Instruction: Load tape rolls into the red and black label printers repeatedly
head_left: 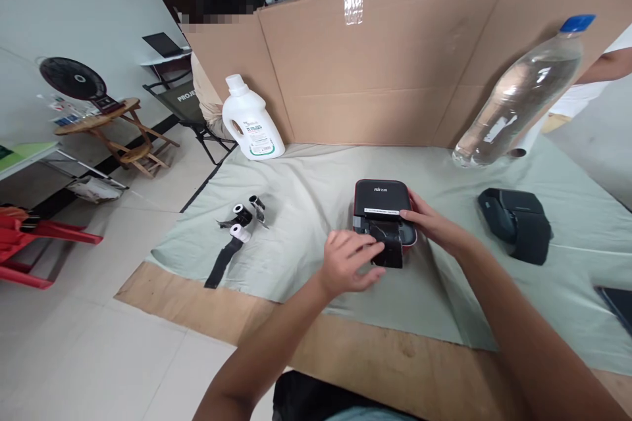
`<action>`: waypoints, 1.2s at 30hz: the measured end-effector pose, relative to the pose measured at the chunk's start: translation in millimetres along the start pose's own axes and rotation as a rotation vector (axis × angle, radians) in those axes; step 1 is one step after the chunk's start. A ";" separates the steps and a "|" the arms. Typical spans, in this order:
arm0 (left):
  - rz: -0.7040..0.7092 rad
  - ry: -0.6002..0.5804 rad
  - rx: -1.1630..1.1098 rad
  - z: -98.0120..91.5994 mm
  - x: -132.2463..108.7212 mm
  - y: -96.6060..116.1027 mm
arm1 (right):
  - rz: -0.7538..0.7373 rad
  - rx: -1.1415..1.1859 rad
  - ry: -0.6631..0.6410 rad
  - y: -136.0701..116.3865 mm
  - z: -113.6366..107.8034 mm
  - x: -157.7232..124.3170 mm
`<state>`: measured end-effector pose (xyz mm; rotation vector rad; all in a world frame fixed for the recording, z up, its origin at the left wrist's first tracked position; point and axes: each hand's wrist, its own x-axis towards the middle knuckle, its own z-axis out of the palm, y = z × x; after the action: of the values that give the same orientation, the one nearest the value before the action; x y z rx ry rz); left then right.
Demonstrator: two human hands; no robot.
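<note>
Steadying a squat, round-cornered box of black plastic with red sides [381,196], the right hand [434,222] grasped it by its right edge, thumb on top near the end of a thin white label [381,212] and fingers along the side. The box sat near the middle of a pale green cloth [306,191] spread over a wooden worktop [385,337]. The left hand [343,264] was loosely spread and clenched on nothing, its fingertips at a glossy black strip [394,255] hanging from the front of the box; whether they pressed on the strip or only brushed it, I could not tell. The main risk seemed to lie there: a sideways push might have creased the strip or skewed it, and a hard tug could have torn it. With only the right hand bracing the box, and loose, wrinkled cloth beneath, a pull might also have dragged the box toward the worktop's near edge. Well off to the left lay a small white roll with a black tail [240,232], a black roll with a white core [241,214] and a narrow dark roll [257,203]; knocked, any of these could have rolled away or unwound.
</note>
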<state>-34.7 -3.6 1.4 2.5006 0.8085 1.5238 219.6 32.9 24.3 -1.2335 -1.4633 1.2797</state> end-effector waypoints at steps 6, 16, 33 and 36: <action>-0.999 0.066 -0.528 13.1 31.3 -19.1 | -0.066 0.214 0.226 27.1 35.3 2.3; -1.142 0.044 -0.781 17.3 45.4 -25.3 | -0.074 0.142 0.244 35.7 35.9 3.9; -1.178 0.023 -0.759 10.4 45.5 -20.3 | -0.181 0.231 0.252 32.2 39.3 -0.5; -1.111 0.027 -0.732 14.1 44.6 -20.8 | -0.157 0.222 0.276 31.9 38.3 0.9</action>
<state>-14.8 38.5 22.6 1.1382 1.0847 1.0961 187.2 26.7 -13.1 -1.0773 -1.1625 1.0855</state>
